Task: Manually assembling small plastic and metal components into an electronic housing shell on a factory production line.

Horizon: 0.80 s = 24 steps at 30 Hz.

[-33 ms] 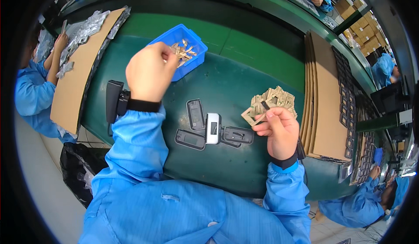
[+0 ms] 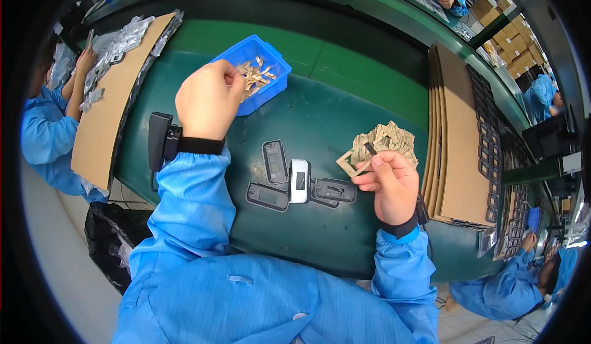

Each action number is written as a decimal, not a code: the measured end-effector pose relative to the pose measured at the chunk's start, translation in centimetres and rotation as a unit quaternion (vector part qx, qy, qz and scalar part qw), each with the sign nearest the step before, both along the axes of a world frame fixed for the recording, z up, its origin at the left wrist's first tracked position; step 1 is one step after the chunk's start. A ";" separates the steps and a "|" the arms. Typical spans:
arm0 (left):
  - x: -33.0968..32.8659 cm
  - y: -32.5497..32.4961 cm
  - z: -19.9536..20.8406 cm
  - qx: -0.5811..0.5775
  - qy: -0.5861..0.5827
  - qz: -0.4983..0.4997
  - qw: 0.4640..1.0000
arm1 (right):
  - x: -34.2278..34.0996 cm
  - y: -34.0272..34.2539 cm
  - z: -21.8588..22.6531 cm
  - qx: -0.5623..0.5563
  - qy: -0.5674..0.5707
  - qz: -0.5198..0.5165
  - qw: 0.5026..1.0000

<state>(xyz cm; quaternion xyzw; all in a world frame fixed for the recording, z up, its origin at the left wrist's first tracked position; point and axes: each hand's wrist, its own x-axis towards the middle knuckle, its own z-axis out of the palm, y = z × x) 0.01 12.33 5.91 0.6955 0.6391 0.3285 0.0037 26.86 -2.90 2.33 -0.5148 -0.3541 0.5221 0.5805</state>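
Note:
My left hand (image 2: 208,101) reaches into a blue plastic bin (image 2: 271,88) holding small tan pieces (image 2: 253,76). Its fingers curl down at the bin's near edge, and whether they pinch a piece is hidden. My right hand (image 2: 391,181) pinches a thin tan cardboard frame (image 2: 351,160) above the green table (image 2: 332,122). A fanned pile of similar tan frames (image 2: 394,137) lies right behind it. Between my hands lie three dark plastic housings (image 2: 275,161) (image 2: 268,196) (image 2: 335,190) and a white oblong device (image 2: 300,181).
A black scanner unit (image 2: 159,141) is strapped at my left wrist. Stacked cardboard sheets (image 2: 455,128) and trays of dark parts (image 2: 492,159) stand at the right. A cardboard sheet (image 2: 108,110) with plastic bags (image 2: 123,36) lies left, by a co-worker's arm (image 2: 37,134). Another co-worker (image 2: 505,288) sits lower right.

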 end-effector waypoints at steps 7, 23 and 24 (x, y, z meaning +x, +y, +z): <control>-0.4 1.4 -1.5 0.013 0.042 -0.021 0.999 | -0.4 0.2 -1.0 0.019 0.081 0.030 0.996; 7.1 -6.1 -2.5 -0.347 -0.404 -0.391 0.751 | -2.1 -0.3 -0.4 0.035 0.117 0.037 0.992; 7.0 -5.9 -2.5 -0.293 -0.326 -0.427 0.791 | -1.9 -0.3 -0.5 0.061 0.062 0.043 0.995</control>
